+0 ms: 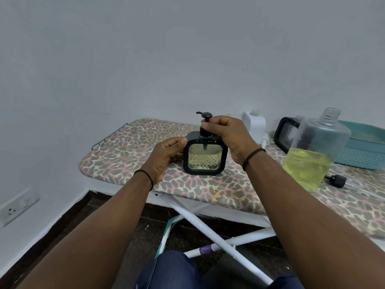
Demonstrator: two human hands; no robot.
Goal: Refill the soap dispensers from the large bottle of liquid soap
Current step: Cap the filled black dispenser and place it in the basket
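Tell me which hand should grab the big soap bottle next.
Right. The right hand grips the dispenser pump, nearer the big bottle on the right; the left hand steadies the dispenser.

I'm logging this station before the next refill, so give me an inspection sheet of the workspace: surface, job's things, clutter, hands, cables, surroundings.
Surface: ironing board with leopard-print cover, on white crossed legs.
Job's things: black dispenser upright, yellowish soap inside, pump fitted; large bottle uncapped, partly filled with yellow-green soap; white dispenser open-necked at the back; second black dispenser behind the large bottle.
Clutter: loose black pump lying on the board; teal basket at right.
Hands: left hand grips the black dispenser's side; right hand pinches its pump collar.
Cables: nothing seen.
Surroundings: plain wall, wall socket low left, dark floor.
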